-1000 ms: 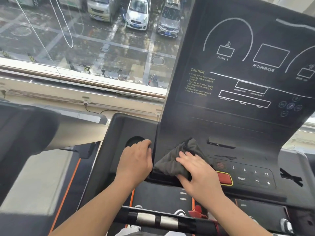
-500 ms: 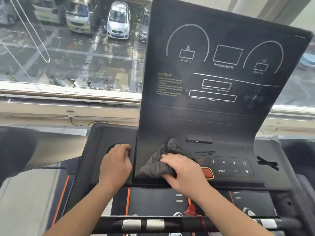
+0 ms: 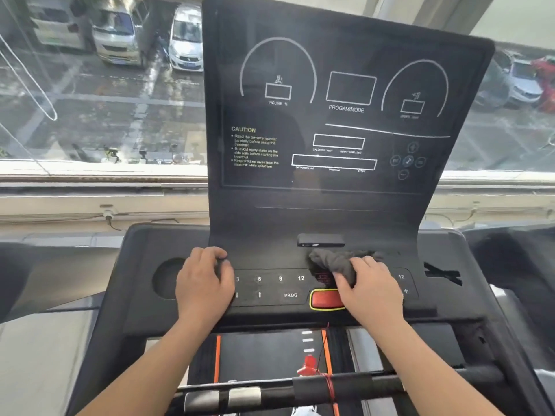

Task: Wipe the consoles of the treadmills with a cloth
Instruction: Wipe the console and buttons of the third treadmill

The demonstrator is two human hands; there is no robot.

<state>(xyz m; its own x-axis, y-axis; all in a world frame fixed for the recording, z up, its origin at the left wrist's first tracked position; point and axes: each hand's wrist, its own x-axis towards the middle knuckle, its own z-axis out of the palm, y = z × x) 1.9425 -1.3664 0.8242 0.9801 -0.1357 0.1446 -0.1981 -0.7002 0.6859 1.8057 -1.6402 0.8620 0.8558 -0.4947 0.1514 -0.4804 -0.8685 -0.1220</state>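
A black treadmill console (image 3: 345, 187) stands in front of me, its upright display panel above a button strip (image 3: 279, 286). My right hand (image 3: 369, 289) grips a crumpled dark grey cloth (image 3: 336, 261) and presses it on the right part of the button strip, just above the red stop button (image 3: 324, 300). The cloth hides some buttons there. At the left end of the strip, beside the round cup holder (image 3: 166, 277), my left hand (image 3: 204, 286) rests with loosely bent fingers and holds nothing.
A black handlebar (image 3: 345, 388) with silver sensor plates crosses below my forearms, and a red safety clip (image 3: 309, 366) hangs from its cord. A small dark slot piece (image 3: 320, 240) sits above the cloth. A window (image 3: 105, 100) lies behind, and another machine (image 3: 510, 265) stands at right.
My right hand has slid the cloth rightwards across the button strip, from its left end to past the stop button. My left hand has shifted from the cup holder onto the strip's left end.
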